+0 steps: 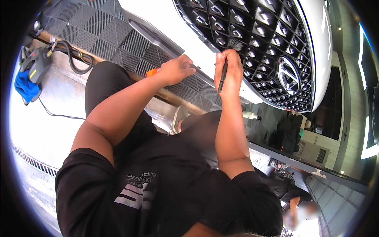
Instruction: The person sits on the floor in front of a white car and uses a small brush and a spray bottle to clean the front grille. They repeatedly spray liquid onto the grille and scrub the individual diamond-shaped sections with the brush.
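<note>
My right hand [233,71] is closed around a black-handled detailing brush [223,77]. The splayed bristles reach up against the black car grille [258,37], which is studded with small chrome pieces and carries a round chrome emblem [288,75]. White bodywork [158,15] frames the grille. To the left, my left hand [177,70] has its fingers curled in beside the lower edge of the bumper. Whatever those fingers hold, if anything, I cannot make out. Partly hidden behind my left wrist is an orange object [152,72].
At far left stands a grey machine [35,63] with a black hose [73,59] and a blue cloth [27,89]. Dark ribbed floor tiles [92,23] lie under the car. A white bottle [251,115] lies beyond my right forearm. Another person [300,197] is at lower right.
</note>
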The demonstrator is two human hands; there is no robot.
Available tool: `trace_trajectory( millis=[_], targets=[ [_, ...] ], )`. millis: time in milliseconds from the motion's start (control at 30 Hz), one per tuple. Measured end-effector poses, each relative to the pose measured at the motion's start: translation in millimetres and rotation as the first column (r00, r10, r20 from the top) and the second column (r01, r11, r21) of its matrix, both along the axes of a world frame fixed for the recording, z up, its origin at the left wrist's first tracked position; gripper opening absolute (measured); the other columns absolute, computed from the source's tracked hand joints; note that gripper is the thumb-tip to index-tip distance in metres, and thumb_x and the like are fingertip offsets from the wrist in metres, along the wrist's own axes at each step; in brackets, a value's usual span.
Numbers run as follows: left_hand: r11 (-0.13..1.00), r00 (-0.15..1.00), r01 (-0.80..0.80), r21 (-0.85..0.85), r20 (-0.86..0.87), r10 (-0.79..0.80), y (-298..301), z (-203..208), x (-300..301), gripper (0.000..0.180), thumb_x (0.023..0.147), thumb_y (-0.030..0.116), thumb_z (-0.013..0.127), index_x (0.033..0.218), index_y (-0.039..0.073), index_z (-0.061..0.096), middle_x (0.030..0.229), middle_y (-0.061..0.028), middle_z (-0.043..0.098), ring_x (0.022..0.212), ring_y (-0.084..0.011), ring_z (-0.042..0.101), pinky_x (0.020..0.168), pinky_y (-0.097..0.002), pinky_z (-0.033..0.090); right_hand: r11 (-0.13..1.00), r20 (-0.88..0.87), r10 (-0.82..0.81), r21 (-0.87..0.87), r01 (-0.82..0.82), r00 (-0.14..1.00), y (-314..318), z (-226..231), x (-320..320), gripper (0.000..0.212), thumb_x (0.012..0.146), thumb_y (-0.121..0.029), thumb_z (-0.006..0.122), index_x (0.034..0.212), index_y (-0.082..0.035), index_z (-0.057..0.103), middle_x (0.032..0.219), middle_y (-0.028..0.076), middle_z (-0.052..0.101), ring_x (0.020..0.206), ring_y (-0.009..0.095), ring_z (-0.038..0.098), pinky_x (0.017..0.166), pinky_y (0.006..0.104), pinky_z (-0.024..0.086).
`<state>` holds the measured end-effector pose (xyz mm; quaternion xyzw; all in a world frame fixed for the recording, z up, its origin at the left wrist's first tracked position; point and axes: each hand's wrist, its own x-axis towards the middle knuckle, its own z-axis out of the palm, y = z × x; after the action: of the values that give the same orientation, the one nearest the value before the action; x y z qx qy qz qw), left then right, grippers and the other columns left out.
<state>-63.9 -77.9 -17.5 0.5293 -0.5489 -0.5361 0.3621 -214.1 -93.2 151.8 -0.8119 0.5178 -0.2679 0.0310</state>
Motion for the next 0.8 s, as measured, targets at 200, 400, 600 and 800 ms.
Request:
trace_trajectory(
  millis=[200, 400, 600, 800],
  targets=[
    [0.985, 0.971, 0.160, -0.064, 0.191, -0.145, 8.6, 27.8, 10.4, 0.052, 0.094, 0.047, 0.074, 0.130, 0.010, 0.066, 0.120, -0.0128, 0.076, 0.115, -0.0328, 0.071, 0.100, -0.0452, 0.052, 0.918, -0.058, -0.010, -0.396, -0.014, 0.998, -9.0, -29.8, -8.0, 0.015, 0.102, -0.012, 0.069, 0.102, -0.001, 0.058, 0.100, 0.020, 0.061, 0.089, 0.041, 0.066, 0.077, 0.0508, 0.055],
    [0.976, 0.948, 0.181, -0.124, 0.287, -0.139, 11.0, 29.1, 14.5, 0.048, 0.095, 0.045, 0.074, 0.128, 0.012, 0.067, 0.117, -0.0120, 0.076, 0.114, -0.0330, 0.072, 0.098, -0.0474, 0.051, 0.957, 0.006, -0.088, -0.276, 0.086, 0.996, -2.8, -27.5, -26.0, 0.014, 0.102, -0.010, 0.068, 0.104, 0.000, 0.058, 0.102, 0.021, 0.058, 0.091, 0.042, 0.061, 0.080, 0.0494, 0.052],
    [0.985, 0.983, 0.087, -0.150, 0.172, -0.060, 11.2, 31.6, 15.7, 0.040, 0.095, 0.036, 0.075, 0.124, 0.010, 0.068, 0.108, -0.0121, 0.076, 0.104, -0.0315, 0.073, 0.091, -0.0441, 0.054, 0.996, 0.139, -0.074, -0.037, 0.079, 0.988, 44.8, -31.8, -37.9, 0.024, 0.110, -0.023, 0.059, 0.112, 0.000, 0.061, 0.104, 0.019, 0.063, 0.091, 0.036, 0.065, 0.083, 0.0473, 0.053],
    [0.973, 0.998, 0.049, -0.227, 0.060, -0.037, 9.0, 26.1, 9.6, 0.037, 0.093, 0.029, 0.078, 0.121, 0.006, 0.069, 0.098, -0.0136, 0.075, 0.093, -0.0311, 0.074, 0.084, -0.0415, 0.057, 0.995, 0.214, -0.095, 0.017, 0.093, 0.972, 64.1, -21.0, -27.2, 0.054, 0.113, -0.044, 0.050, 0.137, 0.004, 0.060, 0.124, 0.020, 0.067, 0.106, 0.026, 0.071, 0.089, 0.0381, 0.061]
  ],
)
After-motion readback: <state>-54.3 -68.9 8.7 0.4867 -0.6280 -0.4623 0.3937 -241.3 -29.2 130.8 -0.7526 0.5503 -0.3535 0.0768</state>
